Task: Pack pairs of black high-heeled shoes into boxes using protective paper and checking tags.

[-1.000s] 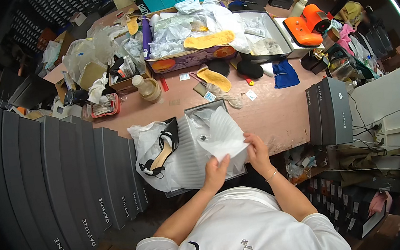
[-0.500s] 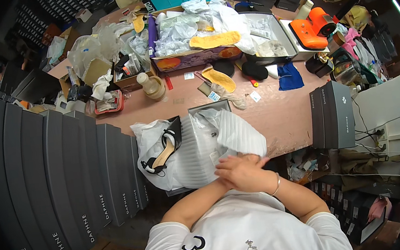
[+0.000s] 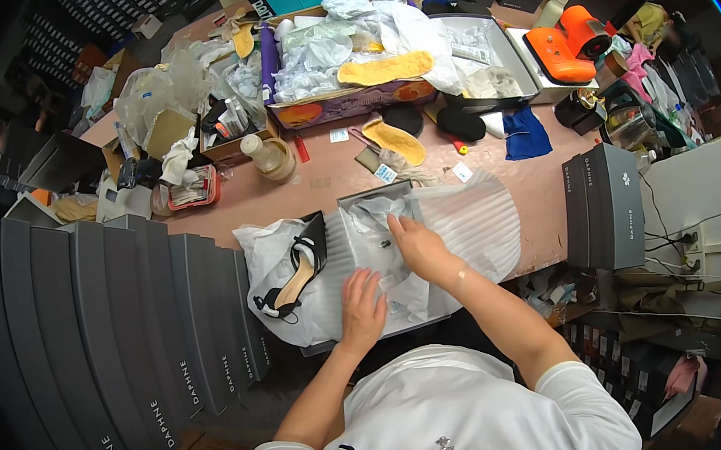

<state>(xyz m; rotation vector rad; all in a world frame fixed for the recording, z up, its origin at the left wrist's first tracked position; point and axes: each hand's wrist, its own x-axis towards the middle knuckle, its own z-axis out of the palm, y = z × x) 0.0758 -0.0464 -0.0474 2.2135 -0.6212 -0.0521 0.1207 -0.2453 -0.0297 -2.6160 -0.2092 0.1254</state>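
An open grey shoebox [image 3: 375, 194] lies before me, lined with white tissue. My right hand [image 3: 423, 249] is over its middle, fingers curled and closed on thin white tissue paper [image 3: 417, 300]. Over the box's near left part, my left hand [image 3: 362, 308] is held open with its fingers slightly apart. Ribbed white foam sheet [image 3: 479, 221] spreads out to the right of the box, and more ribbed sheet lies along its left side. A black strappy sandal [image 3: 300, 275] with a beige insole rests on crumpled white paper left of the box. What the box holds is mostly hidden by tissue.
Grey shoeboxes [image 3: 109, 339] stand in a row at left, and others [image 3: 609, 208] at the table's right. Behind are a carton of crumpled paper [image 3: 356, 102], a yellow insole [image 3: 396, 142], a blue cloth [image 3: 525, 133], a bottle [image 3: 265, 156] and an orange device [image 3: 562, 50].
My crossed hands have come apart, the left moving left and the right up over the box. The ribbed sheet has unfolded to the right, uncovering tissue in the box.
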